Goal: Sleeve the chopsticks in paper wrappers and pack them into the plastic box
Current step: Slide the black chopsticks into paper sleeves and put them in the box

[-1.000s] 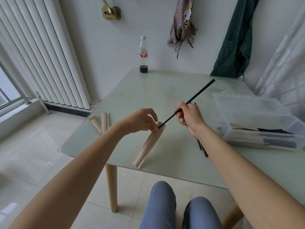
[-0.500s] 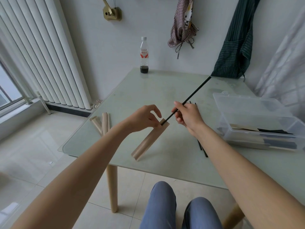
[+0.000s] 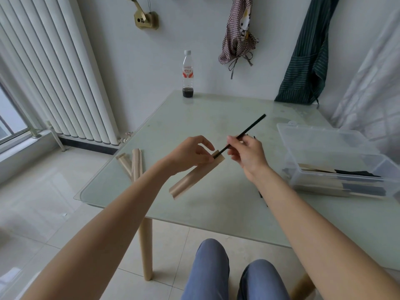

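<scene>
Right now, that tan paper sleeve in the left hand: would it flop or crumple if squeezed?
Probably it holds shape under light handling: the paper sleeve, gripped by the left hand at its open end, juts out straight without drooping. It looks thin and hollow, so a hard squeeze would likely crease it. It seems very light.

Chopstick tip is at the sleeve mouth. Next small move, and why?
Probably keep sliding the thin black chopstick deeper along the brown paper wrapper. Its tip sits just inside the open end that the left hand pinches, while most of its length still sticks out past the right hand gripping it mid-shaft.
</scene>
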Available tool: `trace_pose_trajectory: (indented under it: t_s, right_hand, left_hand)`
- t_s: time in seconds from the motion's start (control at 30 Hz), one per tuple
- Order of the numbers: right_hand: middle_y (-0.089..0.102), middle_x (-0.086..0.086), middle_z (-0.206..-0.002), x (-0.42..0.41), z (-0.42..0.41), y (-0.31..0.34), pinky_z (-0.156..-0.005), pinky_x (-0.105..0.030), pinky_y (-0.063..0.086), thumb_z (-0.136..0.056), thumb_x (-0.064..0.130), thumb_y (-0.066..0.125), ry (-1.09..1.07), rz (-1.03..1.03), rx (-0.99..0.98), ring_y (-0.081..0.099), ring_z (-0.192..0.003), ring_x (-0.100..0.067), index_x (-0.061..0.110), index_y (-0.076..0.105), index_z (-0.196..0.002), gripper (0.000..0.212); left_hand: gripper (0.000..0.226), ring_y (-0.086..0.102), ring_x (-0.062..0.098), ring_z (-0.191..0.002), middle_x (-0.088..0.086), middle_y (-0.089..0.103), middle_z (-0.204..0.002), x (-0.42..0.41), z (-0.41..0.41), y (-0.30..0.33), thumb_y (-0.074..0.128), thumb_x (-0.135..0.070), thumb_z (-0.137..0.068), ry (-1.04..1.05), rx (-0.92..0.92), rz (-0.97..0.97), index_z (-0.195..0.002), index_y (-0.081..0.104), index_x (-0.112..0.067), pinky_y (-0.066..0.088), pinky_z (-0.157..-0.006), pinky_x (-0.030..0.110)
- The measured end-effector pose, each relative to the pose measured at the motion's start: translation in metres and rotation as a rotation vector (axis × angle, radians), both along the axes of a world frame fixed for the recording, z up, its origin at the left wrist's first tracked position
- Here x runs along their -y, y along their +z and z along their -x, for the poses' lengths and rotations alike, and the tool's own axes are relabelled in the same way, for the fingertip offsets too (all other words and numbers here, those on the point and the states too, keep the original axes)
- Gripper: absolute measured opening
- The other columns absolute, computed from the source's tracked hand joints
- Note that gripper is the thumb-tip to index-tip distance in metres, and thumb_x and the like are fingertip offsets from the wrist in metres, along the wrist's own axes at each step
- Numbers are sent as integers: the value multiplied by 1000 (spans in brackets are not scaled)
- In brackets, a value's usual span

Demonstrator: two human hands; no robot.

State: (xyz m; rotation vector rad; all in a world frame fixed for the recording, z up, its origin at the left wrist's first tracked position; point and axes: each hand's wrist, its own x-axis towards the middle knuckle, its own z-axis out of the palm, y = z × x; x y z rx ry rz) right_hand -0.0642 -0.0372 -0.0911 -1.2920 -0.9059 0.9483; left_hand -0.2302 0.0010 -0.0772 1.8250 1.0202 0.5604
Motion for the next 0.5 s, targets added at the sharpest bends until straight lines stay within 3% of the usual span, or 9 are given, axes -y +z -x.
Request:
trace_pose_trajectory:
  t_s: [0.17, 0.33, 0.43, 0.5]
  right_hand:
    - [59, 0, -66, 2, -1, 8, -52, -18, 41, -92, 19, 57, -44, 10, -25, 56, -56, -7, 13, 58, -74, 19]
    - [63, 2, -71, 7, 2, 7, -54, -20, 38, -90, 21, 62, -32, 24, 59, 57, -58, -8, 15, 57, -75, 16]
    - [63, 1, -74, 8, 7, 7, -55, -21, 39, -89, 23, 62, 32, 53, 152, 56, -61, -9, 18, 57, -75, 16]
    - [63, 1, -76, 7, 3, 6, -56, -21, 40, -90, 27, 61, 58, 63, 179, 57, -63, -10, 17, 59, -79, 15]
  left_hand:
    - [16, 60, 14, -74, -1, 67, -83, 0, 0, -2, 64, -13, -88, 50, 17, -44, -103, 61, -15, 46, -75, 25]
    - [12, 68, 5, -68, 1, 72, -81, 6, -5, -1, 58, -14, -92, 38, 82, -110, -100, 66, -12, 48, -65, 11]
    - [9, 71, 17, -69, 1, 69, -80, 7, -11, -6, 56, -10, -93, 32, 146, -21, -94, 65, -11, 55, -69, 22]
    - [10, 70, 13, -65, 0, 68, -77, 4, -15, -12, 56, -11, -93, 51, 150, 3, -94, 65, -11, 55, -68, 22]
